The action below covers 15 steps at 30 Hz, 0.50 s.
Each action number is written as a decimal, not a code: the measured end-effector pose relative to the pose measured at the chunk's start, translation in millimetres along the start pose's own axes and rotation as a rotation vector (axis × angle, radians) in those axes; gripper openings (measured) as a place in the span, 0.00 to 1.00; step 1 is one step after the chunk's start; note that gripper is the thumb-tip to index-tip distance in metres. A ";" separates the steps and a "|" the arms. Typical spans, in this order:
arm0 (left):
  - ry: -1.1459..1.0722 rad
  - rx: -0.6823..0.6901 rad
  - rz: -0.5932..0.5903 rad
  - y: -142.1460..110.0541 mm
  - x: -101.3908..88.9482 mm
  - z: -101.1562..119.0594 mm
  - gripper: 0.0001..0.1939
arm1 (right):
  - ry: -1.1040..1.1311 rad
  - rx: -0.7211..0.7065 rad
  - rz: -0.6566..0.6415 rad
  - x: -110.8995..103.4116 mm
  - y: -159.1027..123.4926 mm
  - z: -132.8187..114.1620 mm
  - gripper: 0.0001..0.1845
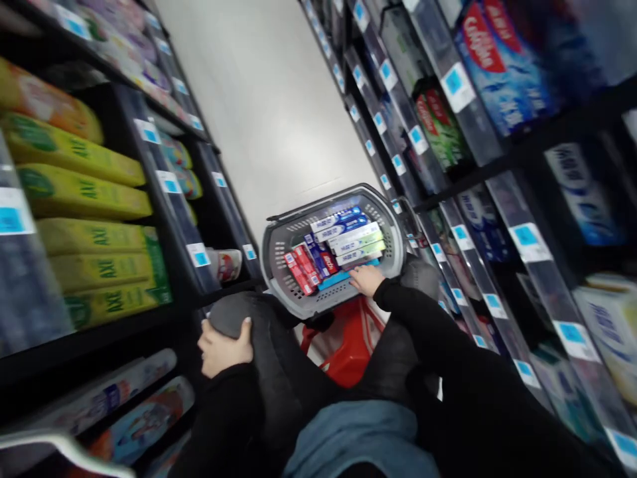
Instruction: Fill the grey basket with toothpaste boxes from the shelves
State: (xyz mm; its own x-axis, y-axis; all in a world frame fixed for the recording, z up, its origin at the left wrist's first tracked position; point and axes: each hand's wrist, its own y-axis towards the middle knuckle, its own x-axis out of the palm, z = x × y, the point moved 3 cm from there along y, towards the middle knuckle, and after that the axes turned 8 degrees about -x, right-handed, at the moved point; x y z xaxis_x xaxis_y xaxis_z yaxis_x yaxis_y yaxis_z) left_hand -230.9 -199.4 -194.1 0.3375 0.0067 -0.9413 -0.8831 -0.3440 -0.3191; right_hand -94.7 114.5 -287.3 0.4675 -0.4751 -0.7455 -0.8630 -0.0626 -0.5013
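My left hand rests on my left knee with its fingers spread, holding nothing. My right hand is inside the grey basket, its fingers stretched out at a light blue box and the end of the lowest white-and-green toothpaste box. Around it in the basket lie blue-and-white toothpaste boxes, dark blue boxes with red ends and red toothpaste boxes. Whether the right fingertips press on a box is too small to tell.
Shelves with yellow AXE packs rise close on the left. On the right, shelves hold Colgate boxes and other toothpaste boxes behind price tags. A red plastic object stands between my knees. Pale floor runs ahead between the shelves.
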 end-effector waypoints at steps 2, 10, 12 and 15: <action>-0.015 0.003 0.022 -1.1 1.6 2.0 0.50 | 0.028 0.230 0.181 -10.4 -66.9 16.6 0.21; -0.052 0.026 0.047 6.1 13.7 0.8 0.49 | -0.137 1.393 0.736 19.7 -351.7 97.3 0.29; -0.061 0.020 0.025 7.0 12.2 0.8 0.49 | -0.093 1.473 0.557 25.5 -379.3 123.1 0.27; -0.080 0.011 -0.002 5.0 7.2 1.2 0.49 | 0.000 1.410 0.437 14.1 -390.8 156.7 0.21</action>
State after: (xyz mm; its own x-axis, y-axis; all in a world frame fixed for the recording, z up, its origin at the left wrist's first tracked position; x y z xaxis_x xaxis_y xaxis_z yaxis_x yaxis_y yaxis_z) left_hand -233.3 -199.9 -202.6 0.3126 0.0824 -0.9463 -0.8861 -0.3336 -0.3218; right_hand 279.2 269.8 -170.8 0.2250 -0.2309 -0.9466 -0.0377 0.9687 -0.2453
